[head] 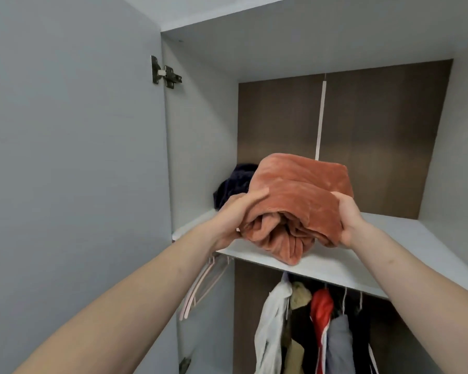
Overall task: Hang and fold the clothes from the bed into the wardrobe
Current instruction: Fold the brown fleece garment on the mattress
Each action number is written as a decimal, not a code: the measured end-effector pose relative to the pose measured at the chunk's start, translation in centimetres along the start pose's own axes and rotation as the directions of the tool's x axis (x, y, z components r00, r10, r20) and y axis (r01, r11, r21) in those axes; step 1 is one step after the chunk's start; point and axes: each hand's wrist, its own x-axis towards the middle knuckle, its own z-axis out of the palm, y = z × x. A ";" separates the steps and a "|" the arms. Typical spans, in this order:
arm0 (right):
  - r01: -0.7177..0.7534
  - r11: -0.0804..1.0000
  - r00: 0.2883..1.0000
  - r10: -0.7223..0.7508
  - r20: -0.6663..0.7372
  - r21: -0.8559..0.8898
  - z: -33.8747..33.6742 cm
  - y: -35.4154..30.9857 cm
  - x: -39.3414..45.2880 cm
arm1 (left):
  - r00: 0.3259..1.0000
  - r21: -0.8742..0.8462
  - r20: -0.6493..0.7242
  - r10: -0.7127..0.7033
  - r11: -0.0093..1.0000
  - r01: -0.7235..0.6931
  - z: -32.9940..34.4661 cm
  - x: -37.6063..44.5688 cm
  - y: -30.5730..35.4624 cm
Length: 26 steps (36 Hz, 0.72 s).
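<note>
Both hands clasp a folded rust-orange garment (297,206) at the wardrobe shelf (389,238) edge: left hand (235,214) grip curls over its left side, right hand (346,220) grip pinches its right.

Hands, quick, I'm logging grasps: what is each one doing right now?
Left hand: grips the left side of the folded rust-orange garment at the upper shelf.
Right hand: grips the same garment's right side.

Both forearms are bare to the frame edge, without sleeves; left hand (238,211) and right hand (347,220) ungloved.
</note>
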 end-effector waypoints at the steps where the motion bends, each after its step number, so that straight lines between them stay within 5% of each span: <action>1: 0.003 1.000 1.000 -0.003 -0.011 -0.011 -0.7 -0.4 1.3 | 0.999 0.039 -0.012 -0.031 0.999 0.031 0.6 1.3 -0.4; 11: -0.192 0.954 0.974 0.157 -0.161 -0.232 -6.0 -1.2 9.0 | 0.984 -0.026 -0.017 -0.177 0.984 0.176 4.2 11.9 -4.9; 16: -0.104 0.955 0.923 -0.013 -0.385 -0.279 -7.1 -1.1 11.9 | 0.989 0.014 -0.009 -0.145 0.989 0.145 4.6 15.8 -5.6; 18: -0.037 0.876 0.876 -0.203 -0.438 -0.480 -6.8 -1.4 11.9 | 0.991 0.053 -0.001 -0.132 0.990 0.132 4.9 16.9 -5.7; 21: 0.061 0.642 0.837 -0.451 -0.311 -0.764 -6.2 -1.3 11.1 | 0.993 0.086 0.034 -0.109 0.991 0.106 5.6 18.2 -5.6; 26: 0.012 0.395 0.870 -0.457 -0.185 -0.919 -6.4 -0.7 9.7 | 0.989 0.036 0.099 -0.107 0.994 0.104 7.5 20.3 -5.6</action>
